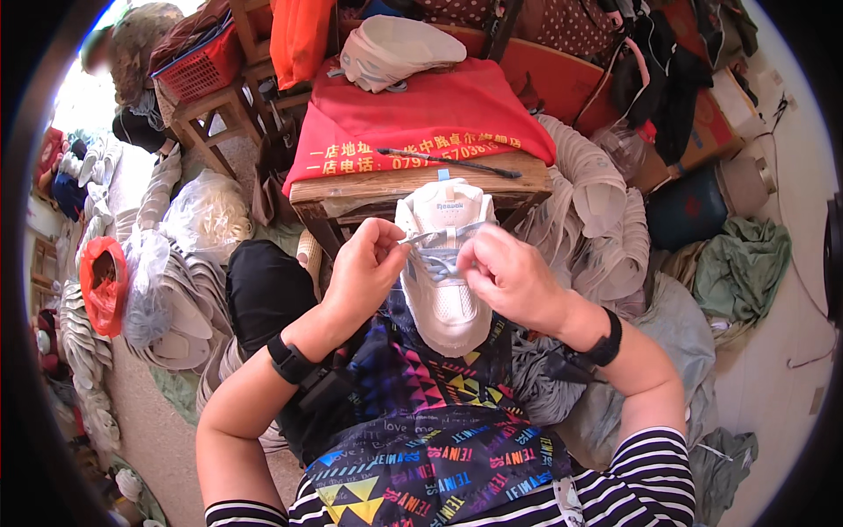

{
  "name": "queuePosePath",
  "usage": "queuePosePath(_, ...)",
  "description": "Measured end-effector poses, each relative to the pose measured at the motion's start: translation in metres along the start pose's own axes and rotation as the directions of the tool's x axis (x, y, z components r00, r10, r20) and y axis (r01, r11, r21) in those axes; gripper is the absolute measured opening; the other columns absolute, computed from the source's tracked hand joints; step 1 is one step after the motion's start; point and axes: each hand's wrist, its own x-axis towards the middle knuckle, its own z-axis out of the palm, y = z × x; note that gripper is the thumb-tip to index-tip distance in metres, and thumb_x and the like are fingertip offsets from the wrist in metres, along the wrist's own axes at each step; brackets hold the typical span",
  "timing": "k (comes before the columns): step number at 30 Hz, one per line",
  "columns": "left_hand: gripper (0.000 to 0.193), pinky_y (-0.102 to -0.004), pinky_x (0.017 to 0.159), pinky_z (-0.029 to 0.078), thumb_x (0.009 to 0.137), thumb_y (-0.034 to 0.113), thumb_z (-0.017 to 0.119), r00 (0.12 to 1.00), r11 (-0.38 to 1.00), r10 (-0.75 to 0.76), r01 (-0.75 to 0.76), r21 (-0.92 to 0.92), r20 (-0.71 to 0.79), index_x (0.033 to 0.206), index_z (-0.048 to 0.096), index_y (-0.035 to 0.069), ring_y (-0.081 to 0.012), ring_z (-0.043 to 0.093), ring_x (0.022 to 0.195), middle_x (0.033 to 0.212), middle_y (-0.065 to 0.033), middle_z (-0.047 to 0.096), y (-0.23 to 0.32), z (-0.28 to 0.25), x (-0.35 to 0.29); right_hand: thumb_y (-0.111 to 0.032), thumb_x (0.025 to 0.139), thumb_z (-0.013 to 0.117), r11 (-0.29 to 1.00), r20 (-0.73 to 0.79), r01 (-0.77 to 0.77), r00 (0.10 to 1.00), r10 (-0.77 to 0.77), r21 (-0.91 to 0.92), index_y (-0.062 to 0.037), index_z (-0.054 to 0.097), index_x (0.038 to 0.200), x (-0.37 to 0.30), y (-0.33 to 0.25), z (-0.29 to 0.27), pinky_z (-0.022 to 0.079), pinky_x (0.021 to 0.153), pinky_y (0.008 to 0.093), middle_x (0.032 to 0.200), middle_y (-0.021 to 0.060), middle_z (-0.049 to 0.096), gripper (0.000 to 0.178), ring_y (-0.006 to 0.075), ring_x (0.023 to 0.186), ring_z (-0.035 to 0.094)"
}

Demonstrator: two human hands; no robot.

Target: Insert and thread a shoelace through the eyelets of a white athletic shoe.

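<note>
Left hand: I see my left hand (369,263) pinching one end of the pale blue shoelace (439,250), thumb and fingertips closed narrowly on it.
Right hand: my right hand (505,272) pinches the other end of the same lace, fingers closed tight on it.
White sneaker: one white sneaker (443,263), between the two hands, toe pointing toward my lap, heel against the wooden stool (413,189).
Wristbands: two black bands, one on each wrist.
Stool: one, covered at the back by one red cloth (421,114) with yellow lettering.
On the cloth: one thin dark rod (448,161) near the front edge, one pale shoe upper (395,48) further back.
Left of me: stacks of white insoles (171,307), too many to count, and one red basket (202,66).
</note>
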Motion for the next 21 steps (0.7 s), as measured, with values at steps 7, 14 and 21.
queuePosePath(7,0.016,-0.0189,0.055,0.040,0.091,0.003,0.066,0.999,0.997,0.051,-0.049,0.067,-0.020,0.102,0.055,0.002,-0.0021,0.047,0.063,0.075,0.0034,0.052,0.011,0.002,0.006,-0.015,0.080,0.064,0.565,-0.055,0.406,0.777,-0.628,-0.718,-0.0025,0.058,0.102,0.015,0.035,-0.001,0.050,0.062,0.0346,0.082,0.0072,0.057,0.025,0.0230,0.074,0.062)
queuePosePath(14,0.024,-0.0264,0.059,0.043,0.083,0.008,0.073,0.995,0.979,0.088,-0.079,0.189,-0.039,0.100,0.057,0.002,-0.0111,0.047,0.065,0.077,-0.0035,0.050,0.018,0.003,0.009,-0.009,0.087,0.063,0.997,-0.228,-0.001,0.973,-0.016,-0.074,-0.0033,0.059,0.103,-0.002,0.019,0.008,0.044,0.055,0.0291,0.066,0.0009,0.054,0.018,0.0135,0.058,0.053)
queuePosePath(21,0.021,-0.0257,0.058,0.042,0.084,0.009,0.073,0.996,0.988,0.075,-0.066,0.138,-0.057,0.096,0.057,0.002,-0.0089,0.046,0.064,0.076,-0.0016,0.049,0.015,0.003,0.011,-0.013,0.098,0.056,0.914,0.106,-0.282,0.959,0.263,0.291,-0.0010,0.067,0.100,-0.006,0.025,-0.018,0.041,0.064,0.0219,0.079,-0.0045,0.059,0.016,0.0032,0.071,0.049)
